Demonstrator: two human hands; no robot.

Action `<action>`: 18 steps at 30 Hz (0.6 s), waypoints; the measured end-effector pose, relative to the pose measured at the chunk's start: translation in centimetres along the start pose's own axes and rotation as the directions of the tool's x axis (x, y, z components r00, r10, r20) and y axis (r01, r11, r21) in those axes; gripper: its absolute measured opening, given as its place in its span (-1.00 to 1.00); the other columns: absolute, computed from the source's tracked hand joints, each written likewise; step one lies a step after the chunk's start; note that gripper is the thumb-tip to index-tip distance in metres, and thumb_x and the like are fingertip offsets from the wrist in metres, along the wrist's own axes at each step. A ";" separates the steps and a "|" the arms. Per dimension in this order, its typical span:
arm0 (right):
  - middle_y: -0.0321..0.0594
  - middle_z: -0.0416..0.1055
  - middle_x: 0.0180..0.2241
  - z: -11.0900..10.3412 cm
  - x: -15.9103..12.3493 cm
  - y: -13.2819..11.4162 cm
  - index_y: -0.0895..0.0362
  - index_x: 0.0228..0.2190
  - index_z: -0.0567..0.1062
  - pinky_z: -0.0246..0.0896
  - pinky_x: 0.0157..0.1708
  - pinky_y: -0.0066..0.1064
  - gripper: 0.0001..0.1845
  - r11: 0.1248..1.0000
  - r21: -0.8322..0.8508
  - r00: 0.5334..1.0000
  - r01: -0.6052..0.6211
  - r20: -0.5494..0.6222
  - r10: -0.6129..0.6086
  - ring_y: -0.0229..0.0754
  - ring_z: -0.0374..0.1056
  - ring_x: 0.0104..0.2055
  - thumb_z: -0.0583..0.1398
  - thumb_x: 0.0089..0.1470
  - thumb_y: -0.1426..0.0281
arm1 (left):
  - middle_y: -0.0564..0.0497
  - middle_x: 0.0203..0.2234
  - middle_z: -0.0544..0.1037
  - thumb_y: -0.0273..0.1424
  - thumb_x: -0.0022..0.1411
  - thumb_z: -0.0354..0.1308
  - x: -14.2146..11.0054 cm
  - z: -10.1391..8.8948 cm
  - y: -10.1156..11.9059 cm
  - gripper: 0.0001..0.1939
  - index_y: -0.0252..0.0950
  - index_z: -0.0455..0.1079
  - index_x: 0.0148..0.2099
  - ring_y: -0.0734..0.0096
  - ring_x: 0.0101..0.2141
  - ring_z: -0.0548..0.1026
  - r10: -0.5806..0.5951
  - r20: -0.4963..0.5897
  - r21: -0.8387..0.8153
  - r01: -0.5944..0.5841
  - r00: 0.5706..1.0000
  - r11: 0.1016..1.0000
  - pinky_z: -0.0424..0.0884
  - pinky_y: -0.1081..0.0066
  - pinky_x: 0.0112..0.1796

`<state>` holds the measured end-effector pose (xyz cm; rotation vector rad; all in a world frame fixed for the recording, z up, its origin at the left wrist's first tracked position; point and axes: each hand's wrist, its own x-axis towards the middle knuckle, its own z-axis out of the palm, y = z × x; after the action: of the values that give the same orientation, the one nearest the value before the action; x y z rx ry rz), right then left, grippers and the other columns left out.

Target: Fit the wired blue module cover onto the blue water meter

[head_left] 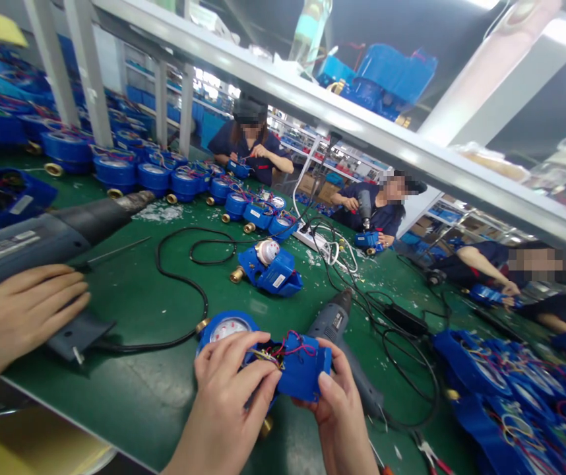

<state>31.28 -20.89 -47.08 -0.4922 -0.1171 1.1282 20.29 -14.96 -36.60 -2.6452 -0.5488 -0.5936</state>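
Observation:
Close to the table's near edge, both my hands hold a blue water meter (pixel 228 328) with a white dial and an open blue box full of coloured wires (pixel 287 348). The fingers of my left hand (pixel 228 389) curl over the meter body, with their tips at the wires. My right hand (pixel 340 409) grips the blue box (pixel 303 376) from the right side. A brass fitting (pixel 265 427) shows under my left hand.
Another person's hand (pixel 16 316) rests on a dark heat gun (pixel 40 241) at the left. A second heat gun (pixel 335 323), black cables, another meter (pixel 268 267), rows of blue meters (pixel 154 175) and a pile of them (pixel 520 402) cover the green table (pixel 129 389). Co-workers sit opposite.

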 end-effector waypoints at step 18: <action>-0.02 0.48 -0.11 0.1 -0.5 0.7 0.11 0.06 0.16 0.34 -0.13 -0.25 -0.08 0.993 0.036 0.992 0.117 0.044 -0.118 -0.01 0.44 -0.13 0.44 -0.18 0.01 | 0.08 0.05 0.51 -0.38 0.23 0.18 0.0 1.8 1.0 -0.90 -0.06 0.47 -0.33 0.15 0.07 0.32 -0.132 -0.029 0.120 0.134 0.991 0.984 -0.15 0.09 0.11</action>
<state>30.46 -21.10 -47.18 -0.4245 -0.1651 1.0248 21.33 -14.99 -38.36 -2.4996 -0.7358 -0.6061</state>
